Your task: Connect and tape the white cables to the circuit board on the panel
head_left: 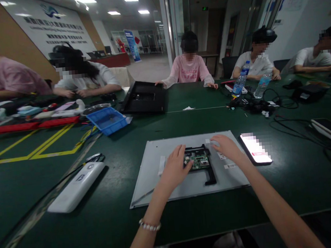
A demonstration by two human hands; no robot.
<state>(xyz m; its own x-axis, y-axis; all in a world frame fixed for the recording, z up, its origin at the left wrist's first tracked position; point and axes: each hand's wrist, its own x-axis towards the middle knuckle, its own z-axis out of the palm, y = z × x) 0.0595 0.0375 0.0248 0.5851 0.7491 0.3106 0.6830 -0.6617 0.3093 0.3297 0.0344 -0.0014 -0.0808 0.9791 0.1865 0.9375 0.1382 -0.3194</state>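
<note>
A grey metal panel lies flat on the green table in front of me. In its middle sits a green circuit board inside a black bracket. My left hand rests on the board's left edge, fingers bent and pressing on it. My right hand lies on the panel at the board's upper right corner, fingers curled down onto the surface. A bead bracelet is on my left wrist.
A lit phone lies right of the panel, a white power bank to the left. A blue tray, a black monitor shell, water bottles and cables sit farther back. Several people sit around the table.
</note>
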